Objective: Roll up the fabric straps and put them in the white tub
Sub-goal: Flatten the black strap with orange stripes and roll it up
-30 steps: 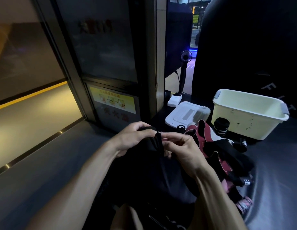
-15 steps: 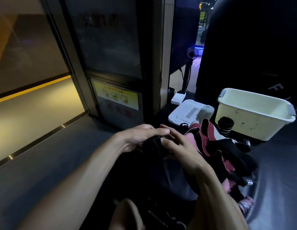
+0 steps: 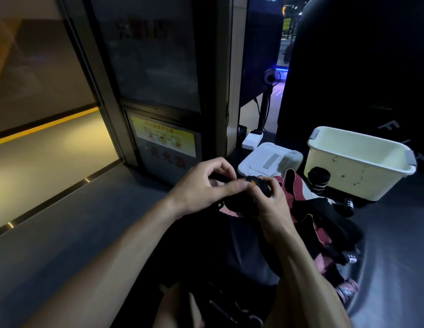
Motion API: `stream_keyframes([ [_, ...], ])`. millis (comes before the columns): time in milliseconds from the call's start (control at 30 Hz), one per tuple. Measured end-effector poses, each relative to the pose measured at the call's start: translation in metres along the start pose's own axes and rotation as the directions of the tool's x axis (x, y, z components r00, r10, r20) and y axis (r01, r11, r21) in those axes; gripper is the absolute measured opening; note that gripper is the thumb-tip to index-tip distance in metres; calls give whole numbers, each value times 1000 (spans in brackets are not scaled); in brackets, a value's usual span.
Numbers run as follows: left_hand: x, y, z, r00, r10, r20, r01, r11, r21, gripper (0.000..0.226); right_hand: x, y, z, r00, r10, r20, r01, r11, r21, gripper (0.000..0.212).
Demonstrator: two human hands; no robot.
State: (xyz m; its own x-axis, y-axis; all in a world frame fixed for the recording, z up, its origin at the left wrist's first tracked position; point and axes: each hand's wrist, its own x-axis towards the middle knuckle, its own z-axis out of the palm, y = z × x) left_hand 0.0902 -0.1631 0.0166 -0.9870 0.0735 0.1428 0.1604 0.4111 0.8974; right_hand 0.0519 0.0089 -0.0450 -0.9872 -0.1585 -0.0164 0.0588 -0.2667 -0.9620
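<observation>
A black fabric strap (image 3: pixel 250 197) with a small orange mark is held between both hands at mid-frame. My left hand (image 3: pixel 206 185) pinches its upper edge with curled fingers. My right hand (image 3: pixel 272 204) grips the bunched part from the right. A pile of black and maroon straps (image 3: pixel 308 209) lies on the dark surface just right of my hands. One rolled black strap with white stripes (image 3: pixel 318 179) stands in front of the white tub (image 3: pixel 357 162), which sits at the right.
A white lid (image 3: pixel 270 159) lies left of the tub, with a small white box (image 3: pixel 252 139) behind it. A small fan on a stand (image 3: pixel 271 78) rises beyond. A glass door with a yellow sign (image 3: pixel 162 138) stands ahead. More rolled straps (image 3: pixel 347 287) lie at lower right.
Both hands have shifted right and slightly up with the black strap. My left fingers have curled over its top edge, and the strap is more bunched than before.
</observation>
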Motion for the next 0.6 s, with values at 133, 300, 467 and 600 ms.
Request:
stream_keyframes([
  [133,-5,-7,13,981,137,-140,-111,978,178,40,-3,2,7,998,-4,-66,8,998,69,43],
  [300,-3,-15,22,968,184,-168,-180,983,38,18,-5,-2,3,998,-48,-41,51,996,77,43],
  [467,-2,-17,29,937,205,-283,-199,979,47,23,-6,-2,3,998,-54,39,52,997,50,44],
  [600,0,-19,29,937,218,-273,-194,975,113,10,-3,-3,1,994,-104,-44,105,994,18,32],
])
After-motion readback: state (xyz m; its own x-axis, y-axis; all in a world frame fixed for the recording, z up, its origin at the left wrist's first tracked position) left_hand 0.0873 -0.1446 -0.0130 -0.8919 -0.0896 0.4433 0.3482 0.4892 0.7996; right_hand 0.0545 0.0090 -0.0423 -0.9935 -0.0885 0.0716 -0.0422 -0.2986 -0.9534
